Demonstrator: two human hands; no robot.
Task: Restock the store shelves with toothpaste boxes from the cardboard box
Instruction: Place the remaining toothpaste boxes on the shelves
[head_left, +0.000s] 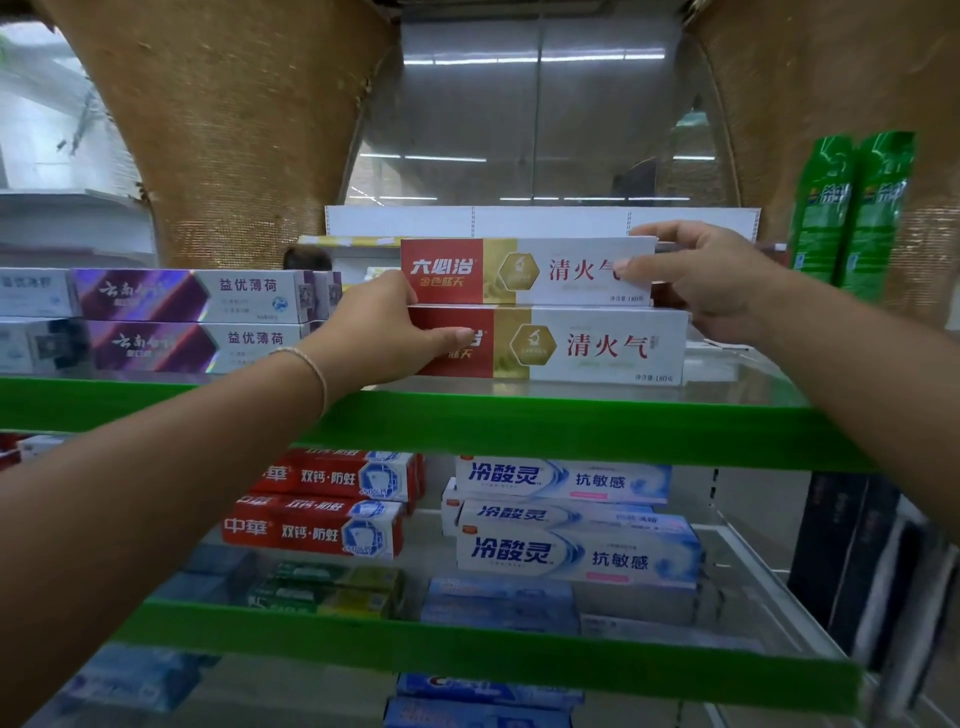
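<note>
Two red, gold and white toothpaste boxes lie stacked on the top shelf (519, 426). My left hand (384, 327) grips the left end of the lower box (587, 345), thumb across its red panel. My right hand (696, 275) pinches the right end of the upper box (519, 270) between thumb and fingers. The upper box rests on the lower one, set slightly further left. The cardboard box is not in view.
Purple and white toothpaste boxes (197, 296) are stacked just left of my left hand. Green spray cans (852, 208) stand at the right. The shelf below holds red boxes (322, 509) and blue-white boxes (576, 519). Green shelf edges run across the front.
</note>
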